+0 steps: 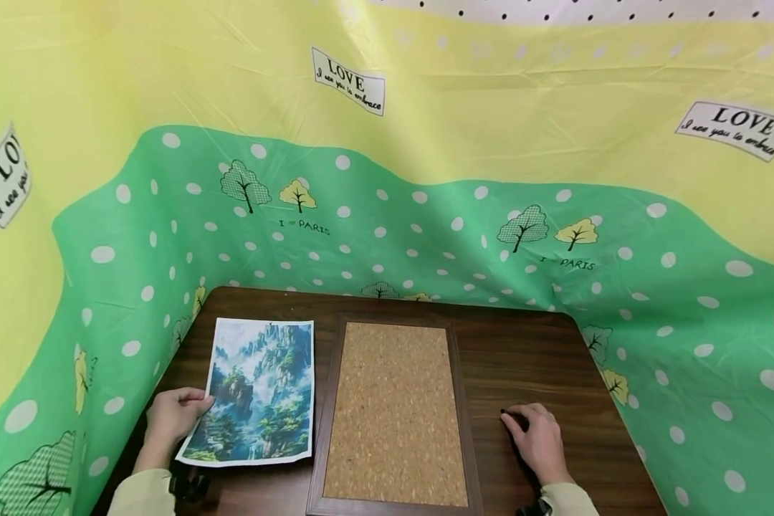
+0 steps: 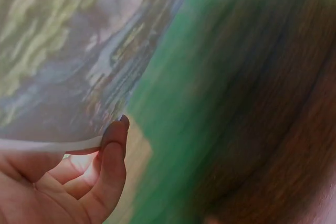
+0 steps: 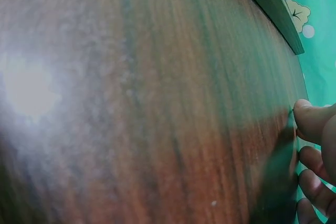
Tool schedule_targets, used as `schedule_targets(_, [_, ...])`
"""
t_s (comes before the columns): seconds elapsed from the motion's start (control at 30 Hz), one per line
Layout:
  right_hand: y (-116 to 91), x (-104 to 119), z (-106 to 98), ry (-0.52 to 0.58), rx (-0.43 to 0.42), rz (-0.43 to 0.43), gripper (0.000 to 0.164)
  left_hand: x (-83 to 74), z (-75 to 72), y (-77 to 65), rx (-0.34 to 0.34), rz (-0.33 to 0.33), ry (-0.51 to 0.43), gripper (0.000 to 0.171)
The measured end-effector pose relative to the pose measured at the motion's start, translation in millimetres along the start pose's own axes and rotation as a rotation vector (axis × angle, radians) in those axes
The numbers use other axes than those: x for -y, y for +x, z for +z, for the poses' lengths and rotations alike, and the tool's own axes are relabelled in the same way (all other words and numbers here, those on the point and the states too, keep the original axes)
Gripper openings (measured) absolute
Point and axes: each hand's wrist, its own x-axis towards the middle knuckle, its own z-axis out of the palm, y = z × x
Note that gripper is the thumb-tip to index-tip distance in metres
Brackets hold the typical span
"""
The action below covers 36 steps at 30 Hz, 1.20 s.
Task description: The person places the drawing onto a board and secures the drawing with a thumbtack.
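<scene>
My left hand [image 1: 173, 417] pinches the left edge of a landscape print [image 1: 261, 390] with blue mountains, mist and green trees. The sheet is held over the table, left of a framed cork board [image 1: 396, 412]. In the left wrist view, thumb and fingers of the left hand [image 2: 68, 182] grip the white border of the print [image 2: 68, 61]. To the right of the board, my right hand [image 1: 538, 437] is low over the wood with its fingers curled. A small dark thing [image 1: 503, 411] shows at the pinched thumb and fingertip; its kind is too small to tell.
The dark wooden table [image 1: 522, 344] has rounded far corners. A green and yellow curtain [image 1: 426, 215] with dots, trees and lettering hangs behind it and along both sides. In the right wrist view, the board's frame [image 3: 273, 11] rises near the upper right.
</scene>
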Motion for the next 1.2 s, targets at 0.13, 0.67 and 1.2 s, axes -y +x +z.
schedule_targets(0.13, [1.3,0.4,0.1,0.006,-0.002,-0.007,0.016,-7.0,3.0,-3.4,0.012,0.011,-0.020,0.030])
schedule_targets(0.67, [4.7,-0.2,4.5,0.007,0.009,0.027,0.011,-26.8,32.1,-12.5,0.066,0.054,-0.070,0.024])
schedule_targets(1.2, [5.8,1.9,2.7,0.016,0.002,0.029,0.005,-47.1,60.1,-19.7,0.112,0.098,-0.119,0.019])
